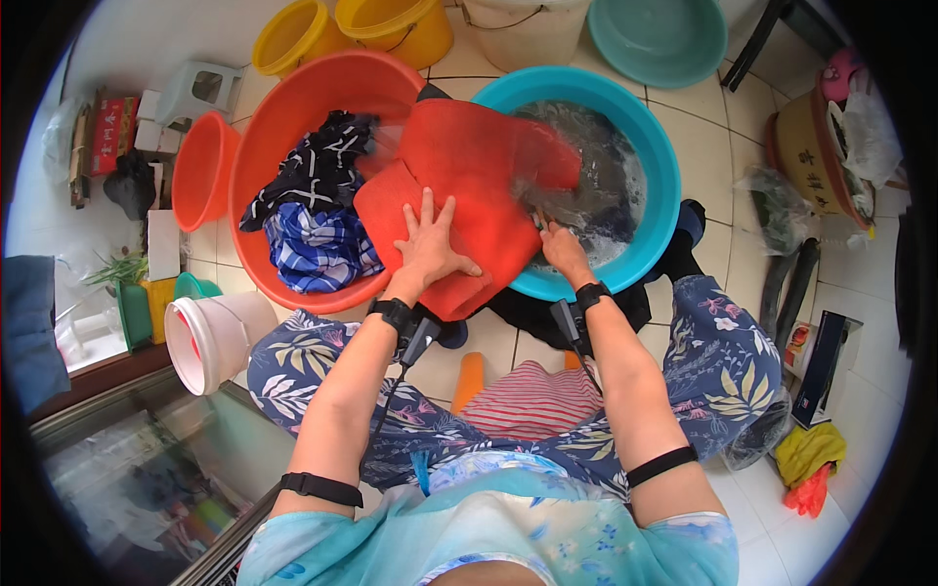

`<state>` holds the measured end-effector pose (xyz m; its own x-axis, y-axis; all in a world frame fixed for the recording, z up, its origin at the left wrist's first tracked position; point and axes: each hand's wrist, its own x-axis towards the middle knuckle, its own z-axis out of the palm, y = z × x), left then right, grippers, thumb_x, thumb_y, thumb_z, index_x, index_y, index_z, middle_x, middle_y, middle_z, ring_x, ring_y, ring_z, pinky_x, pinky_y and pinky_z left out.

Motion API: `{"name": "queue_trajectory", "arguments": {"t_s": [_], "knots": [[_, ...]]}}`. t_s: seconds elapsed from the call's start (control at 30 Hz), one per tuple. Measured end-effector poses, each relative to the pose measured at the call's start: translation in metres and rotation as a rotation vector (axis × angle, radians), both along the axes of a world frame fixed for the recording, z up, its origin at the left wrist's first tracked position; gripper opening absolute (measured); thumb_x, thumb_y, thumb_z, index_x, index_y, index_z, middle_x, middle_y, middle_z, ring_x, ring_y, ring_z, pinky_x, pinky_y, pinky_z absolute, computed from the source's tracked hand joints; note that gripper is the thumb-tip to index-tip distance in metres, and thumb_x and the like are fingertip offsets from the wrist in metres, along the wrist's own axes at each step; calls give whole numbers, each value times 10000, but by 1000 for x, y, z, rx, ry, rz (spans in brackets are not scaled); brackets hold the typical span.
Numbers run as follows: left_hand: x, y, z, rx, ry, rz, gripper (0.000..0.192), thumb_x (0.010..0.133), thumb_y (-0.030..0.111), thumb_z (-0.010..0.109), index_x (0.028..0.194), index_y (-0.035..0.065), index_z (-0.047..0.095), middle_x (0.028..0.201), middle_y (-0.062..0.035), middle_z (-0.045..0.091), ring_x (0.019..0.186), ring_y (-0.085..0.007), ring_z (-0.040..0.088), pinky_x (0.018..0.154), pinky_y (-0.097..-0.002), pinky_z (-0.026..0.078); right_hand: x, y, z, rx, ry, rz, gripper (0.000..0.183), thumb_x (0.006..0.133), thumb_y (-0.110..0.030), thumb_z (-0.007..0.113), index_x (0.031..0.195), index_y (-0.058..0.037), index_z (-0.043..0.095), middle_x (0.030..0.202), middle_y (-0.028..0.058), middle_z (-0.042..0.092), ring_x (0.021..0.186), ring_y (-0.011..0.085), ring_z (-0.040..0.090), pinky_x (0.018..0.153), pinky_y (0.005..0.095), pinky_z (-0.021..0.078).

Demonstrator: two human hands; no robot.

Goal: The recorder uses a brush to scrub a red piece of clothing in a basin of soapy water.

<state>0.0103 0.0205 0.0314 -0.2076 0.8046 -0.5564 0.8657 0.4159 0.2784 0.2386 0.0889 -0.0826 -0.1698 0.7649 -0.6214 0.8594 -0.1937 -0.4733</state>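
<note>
A wet red cloth (469, 157), thick and felt-like, drapes across the gap between an orange-red basin (249, 146) and a turquoise basin (663, 168). My left hand (425, 245) presses flat on its folded near part with fingers spread. On the cloth's right edge, my right hand (563, 249) is curled around a small brush-like tool (541, 218), mostly hidden by fingers and motion blur. Grey, sudsy water (612, 187) with dark fabric in it fills the turquoise basin. A black patterned garment (322, 157) and a blue plaid garment (319, 245) lie in the orange-red basin.
Yellow buckets (396, 29), a white bucket (524, 33) and a pale green basin (659, 36) line the far side. A smaller orange bucket (201, 172) and a tipped white pail (212, 344) stand left. A large planter (813, 154) is at right.
</note>
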Motion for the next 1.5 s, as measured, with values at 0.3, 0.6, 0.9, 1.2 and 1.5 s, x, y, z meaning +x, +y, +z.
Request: {"name": "queue_trajectory", "arguments": {"t_s": [0.3, 0.6, 0.9, 1.2, 1.5], "knots": [[-3, -16, 1, -57, 100, 53, 1414, 358, 429, 928, 1517, 253, 136, 1580, -126, -95, 1426, -462, -4, 940, -787, 257, -29, -82, 85, 25, 170, -15, 462, 951, -332, 445, 1340, -84, 464, 1080, 249, 636, 1033, 443, 584, 889, 503, 459], [3, -12, -8, -32, 104, 16, 1422, 356, 403, 932, 1517, 269, 122, 1579, -120, -110, 1423, -468, 0, 917, -783, 298, -32, -46, 40, 6, 89, -38, 385, 941, -341, 433, 1155, -43, 549, 1044, 272, 632, 1009, 465, 583, 878, 535, 453], [9, -6, -3, -19, 116, -8, 1417, 371, 394, 931, 1518, 271, 108, 1581, -103, -111, 1432, -442, -9, 933, -775, 294, -29, -27, 24, 202, -130, 48, 309, 950, -284, 435, 1102, -18, 475, 904, 288, 655, 859, 483, 621, 761, 576, 483], [-17, -27, -4, 45, -16, 71, 1466, 375, 410, 931, 1522, 229, 37, 1586, -125, -39, 1439, -419, -9, 949, -773, 265, -6, -112, 93, 160, 39, 115, 398, 940, -311, 453, 1234, -43, 445, 868, 274, 655, 829, 462, 633, 742, 538, 499], [-6, -31, -8, 10, 17, 197, 1489, 364, 366, 941, 1520, 241, 11, 1589, -96, -48, 1447, -388, 13, 939, -761, 294, -24, -54, 45, 61, -58, 83, 335, 937, -294, 441, 1101, -4, 475, 910, 296, 648, 893, 476, 618, 796, 567, 473]]}}
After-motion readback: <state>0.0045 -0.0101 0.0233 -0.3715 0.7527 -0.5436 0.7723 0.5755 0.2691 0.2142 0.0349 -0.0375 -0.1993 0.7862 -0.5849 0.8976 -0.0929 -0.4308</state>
